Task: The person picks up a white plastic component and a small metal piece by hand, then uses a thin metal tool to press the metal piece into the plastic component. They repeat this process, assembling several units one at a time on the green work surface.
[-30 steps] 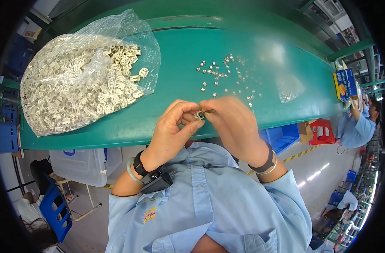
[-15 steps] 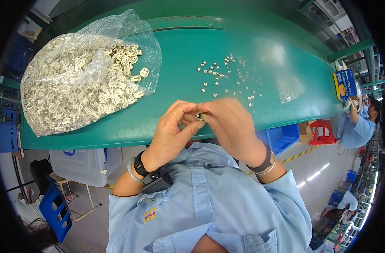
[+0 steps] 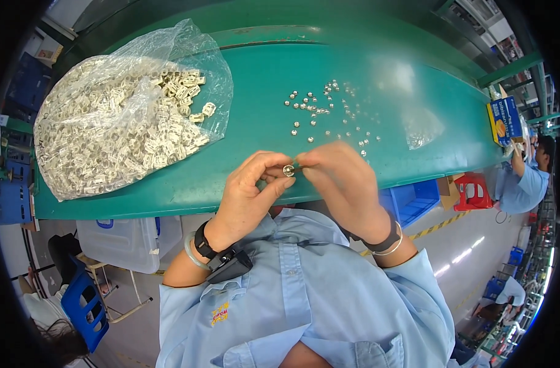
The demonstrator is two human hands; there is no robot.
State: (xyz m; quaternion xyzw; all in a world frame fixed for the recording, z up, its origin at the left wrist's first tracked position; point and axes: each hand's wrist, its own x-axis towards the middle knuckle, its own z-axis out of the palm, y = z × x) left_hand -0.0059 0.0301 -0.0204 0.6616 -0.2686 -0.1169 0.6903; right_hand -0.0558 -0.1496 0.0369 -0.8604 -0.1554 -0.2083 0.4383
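My left hand [image 3: 248,187] pinches a small round, pale part with a shiny metallic centre [image 3: 288,170] between thumb and fingertips, just above the front edge of the green table. My right hand [image 3: 344,181] is beside it on the right, fingers bent and fingertips a small gap from the part. Motion blurs that hand, so whether anything is between its fingers cannot be made out. Beyond the hands, several small shiny metal balls [image 3: 313,109] lie scattered on the tabletop. At the left stands a large clear plastic bag [image 3: 221,61] full of cream-coloured plastic parts [image 3: 123,132].
The green table [image 3: 261,80] runs across the view. A small clear bag [image 3: 422,136] lies right of the balls. A blue and yellow box [image 3: 503,119] stands at the right end. Below are a blue bin [image 3: 415,199], a red stool [image 3: 473,191] and a clear lidded tub [image 3: 120,242]. Other people sit nearby.
My right hand has drawn slightly off to the right of the part it was touching. The part in my left hand now shows its round, shiny face.
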